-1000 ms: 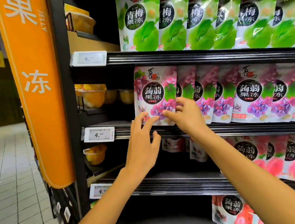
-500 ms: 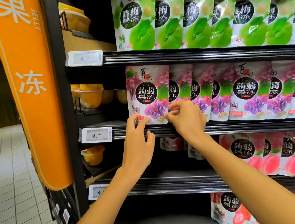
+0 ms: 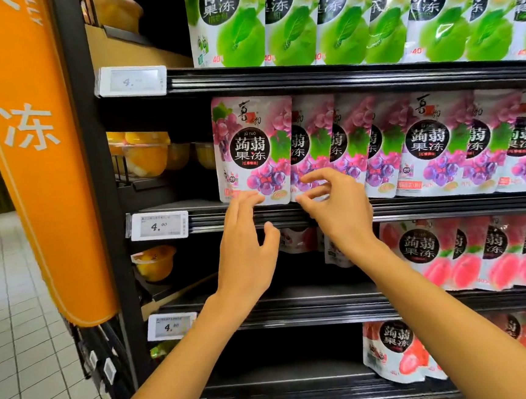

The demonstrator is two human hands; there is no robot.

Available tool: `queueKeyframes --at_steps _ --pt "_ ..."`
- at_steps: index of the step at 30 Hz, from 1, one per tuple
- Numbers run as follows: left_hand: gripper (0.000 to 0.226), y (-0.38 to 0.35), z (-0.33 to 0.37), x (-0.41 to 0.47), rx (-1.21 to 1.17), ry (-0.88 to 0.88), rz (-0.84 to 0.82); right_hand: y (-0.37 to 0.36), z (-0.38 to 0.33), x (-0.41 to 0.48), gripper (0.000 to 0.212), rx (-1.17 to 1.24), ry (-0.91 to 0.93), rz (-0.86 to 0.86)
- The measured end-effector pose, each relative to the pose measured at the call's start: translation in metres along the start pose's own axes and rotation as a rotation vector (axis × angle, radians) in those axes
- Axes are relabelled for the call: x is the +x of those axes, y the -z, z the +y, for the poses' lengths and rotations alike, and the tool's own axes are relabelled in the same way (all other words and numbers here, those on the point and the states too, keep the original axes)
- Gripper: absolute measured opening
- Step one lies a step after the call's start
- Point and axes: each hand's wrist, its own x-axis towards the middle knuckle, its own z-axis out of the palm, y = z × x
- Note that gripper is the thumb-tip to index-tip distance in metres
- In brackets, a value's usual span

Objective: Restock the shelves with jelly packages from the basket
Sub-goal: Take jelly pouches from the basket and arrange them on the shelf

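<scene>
Before me stands a tall black metal shelving unit, and on its left post hangs a long orange banner with white characters. The top shelf carries a row of green plastic jelly pouches. The shelf under it carries a row of purple grape jelly pouches, standing upright and overlapping each other. Lower there are pink peach jelly pouches.

The leftmost purple grape pouch stands at the front left end of its row. My left hand is open, fingers stretched upward, the tips touching the bottom edge of this pouch. My right hand has loosely bent fingers just before the bottom of the next pouch and grips nothing; I cannot tell if it touches. A small white price tag sits on the shelf edge left of my hands.
</scene>
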Motion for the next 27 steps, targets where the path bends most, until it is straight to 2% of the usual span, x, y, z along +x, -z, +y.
queueKeyframes --at_steps 4,9,14,17,20,24,26,27 --pt "0.031 -0.009 0.006 -0.027 -0.127 0.028 0.02 0.004 0.019 -0.03 0.023 0.12 -0.006 -0.025" --pt "0.023 -0.027 -0.008 -0.09 -0.237 0.133 -0.09 0.001 0.067 -0.095 0.014 0.254 -0.076 -0.06" --pt "0.018 -0.054 -0.042 -0.183 -0.308 0.425 -0.276 -0.019 0.147 -0.179 0.008 0.243 -0.299 -0.217" --pt "0.017 -0.074 -0.07 -0.253 -0.266 0.558 -0.413 -0.036 0.202 -0.241 0.004 0.169 -0.491 -0.341" --pt "0.018 -0.1 -0.104 -0.345 -0.183 0.758 -0.552 -0.056 0.261 -0.313 0.013 0.099 -0.699 -0.515" --pt "0.016 -0.121 -0.141 -0.476 -0.141 0.973 -0.704 -0.073 0.334 -0.417 0.037 0.017 -0.833 -0.697" --pt "0.012 -0.131 -0.162 -0.54 -0.107 1.072 -0.779 -0.083 0.368 -0.47 0.023 -0.013 -0.966 -0.792" --pt "0.012 -0.134 -0.171 -0.567 -0.089 1.125 -0.794 -0.086 0.382 -0.493 0.022 -0.027 -1.011 -0.837"
